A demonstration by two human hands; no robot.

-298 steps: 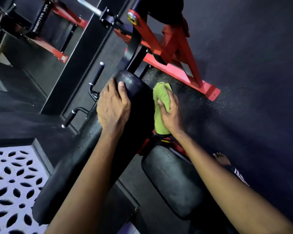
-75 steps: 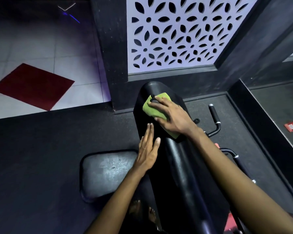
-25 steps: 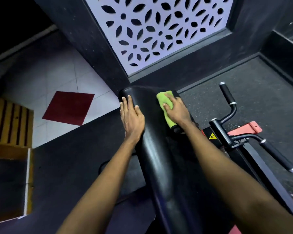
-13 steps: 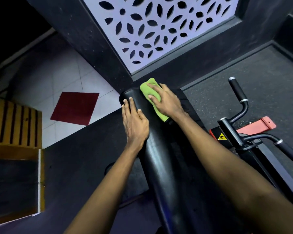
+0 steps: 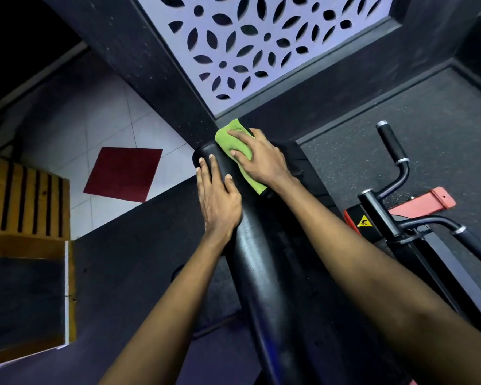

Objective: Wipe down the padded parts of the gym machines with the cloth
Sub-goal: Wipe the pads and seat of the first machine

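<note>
Cloth (image 5: pixel 233 144): green, folded, lying on the far end of the pad (image 5: pixel 261 262), under your right hand.
Right hand (image 5: pixel 261 159): your fingers lie straight and slightly spread, pressing the cloth flat.
Left hand (image 5: pixel 218 195): your palm rests on the pad's left side, fingers straight and together, just beside the cloth.
Handles (image 5: pixel 395 151): right of the pad, apart from both hands.

The long pad (image 5: pixel 261 259) looks like smooth black vinyl with a faint sheen. The green cloth (image 5: pixel 231 137) is nubby fabric. The floor (image 5: pixel 442 129) is matt, speckled rubber; the slatted crate (image 5: pixel 25 195) is wood.
</note>
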